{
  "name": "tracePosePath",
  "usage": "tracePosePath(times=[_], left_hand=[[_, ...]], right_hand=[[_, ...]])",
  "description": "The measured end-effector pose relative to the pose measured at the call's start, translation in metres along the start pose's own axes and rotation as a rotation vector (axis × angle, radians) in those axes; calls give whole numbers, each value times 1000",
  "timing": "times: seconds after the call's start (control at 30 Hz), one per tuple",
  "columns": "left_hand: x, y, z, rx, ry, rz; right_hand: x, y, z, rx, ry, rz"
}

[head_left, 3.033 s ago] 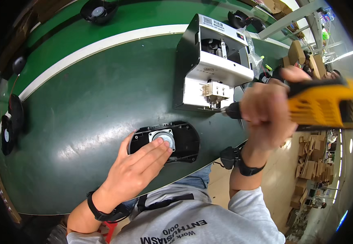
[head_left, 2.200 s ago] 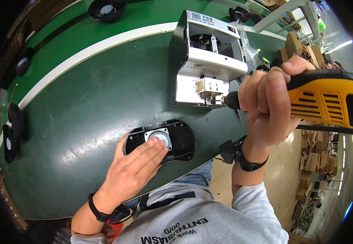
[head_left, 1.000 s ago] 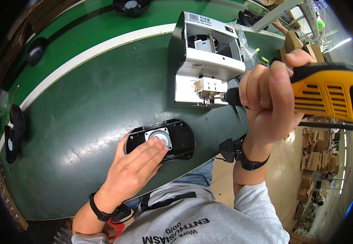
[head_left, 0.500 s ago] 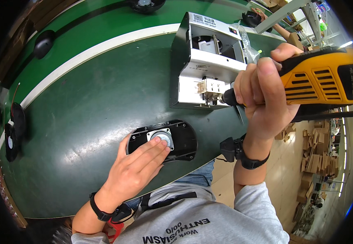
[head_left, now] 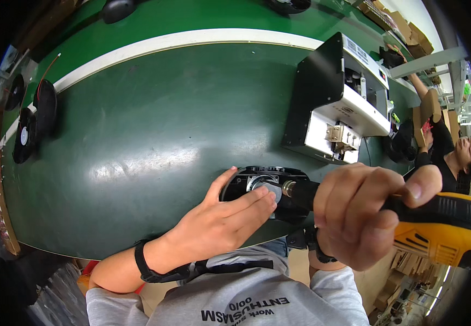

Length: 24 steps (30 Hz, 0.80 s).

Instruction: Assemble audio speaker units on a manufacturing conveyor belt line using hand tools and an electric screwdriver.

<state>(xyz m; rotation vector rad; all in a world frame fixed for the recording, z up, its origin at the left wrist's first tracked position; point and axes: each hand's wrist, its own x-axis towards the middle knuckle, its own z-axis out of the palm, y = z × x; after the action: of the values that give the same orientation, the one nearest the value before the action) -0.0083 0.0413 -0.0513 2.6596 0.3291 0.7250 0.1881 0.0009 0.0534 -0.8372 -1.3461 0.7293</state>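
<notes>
My left hand point(head_left: 219, 220) lies over a small round speaker point(head_left: 271, 192) with a square metal frame, its fingertips pressing on the speaker's back. The speaker sits inside an open black plastic housing point(head_left: 296, 177), and my left thumb is against the housing's far left edge. My right hand point(head_left: 355, 209) is wrapped round a yellow and black electric screwdriver point(head_left: 442, 233). Its metal nose points left to the speaker frame, just beside my left fingertips; whether the bit touches a screw cannot be made out.
A black and silver screw feeder point(head_left: 317, 92) stands on the green table point(head_left: 154, 119) at the right. Black housings point(head_left: 44, 108) with speakers lie at the far left. Beyond a white strip point(head_left: 192, 37), more black parts rest on green. Another person point(head_left: 453, 146) works at the right.
My right hand has brought the screwdriver from the screw feeder down to the speaker. My left hand stays on the speaker. The whole view has shifted, so the feeder appears further right.
</notes>
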Motion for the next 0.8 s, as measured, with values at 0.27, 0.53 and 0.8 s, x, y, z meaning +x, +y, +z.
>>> tracePosePath(times=[0.27,0.53,0.8], left_hand=[[2,0,-3,26,-22,20],[0,1,-2,17,-12,16],[1,3,-3,35,-21,29]], right_hand=[[4,19,17,17,52,-26],[-3,28,31,10,173,32],[-3,26,32,-16,209,27]])
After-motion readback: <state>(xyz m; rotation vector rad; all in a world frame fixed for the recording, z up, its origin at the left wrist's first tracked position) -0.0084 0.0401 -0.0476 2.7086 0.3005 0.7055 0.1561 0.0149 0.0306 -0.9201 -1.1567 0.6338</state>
